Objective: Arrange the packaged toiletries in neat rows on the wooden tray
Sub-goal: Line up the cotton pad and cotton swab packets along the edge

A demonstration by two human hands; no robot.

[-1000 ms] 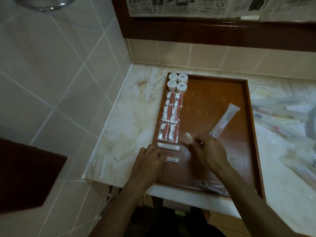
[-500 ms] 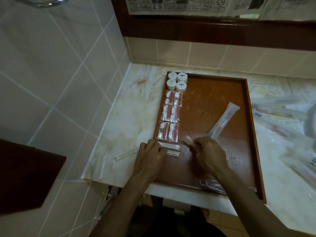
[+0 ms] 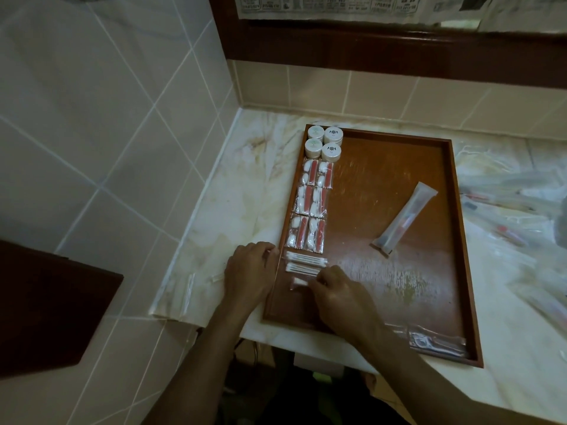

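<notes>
The right hand [image 3: 339, 297] pinches a clear-wrapped white cotton-swab packet [image 3: 299, 283] at the brown wooden tray's [image 3: 454, 240] near-left corner. The left hand [image 3: 250, 273], fingers loosely curled, rests at the tray's left edge. Two matching swab packets [image 3: 305, 262] lie just beyond. The tray sits on the marble table [image 3: 251, 191].

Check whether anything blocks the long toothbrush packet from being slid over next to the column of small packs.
Nothing visible does. The toothbrush packet lies tilted on bare tray floor, and the wood between it and the red-and-white packs is open. Both hands are nearer the front.
</notes>
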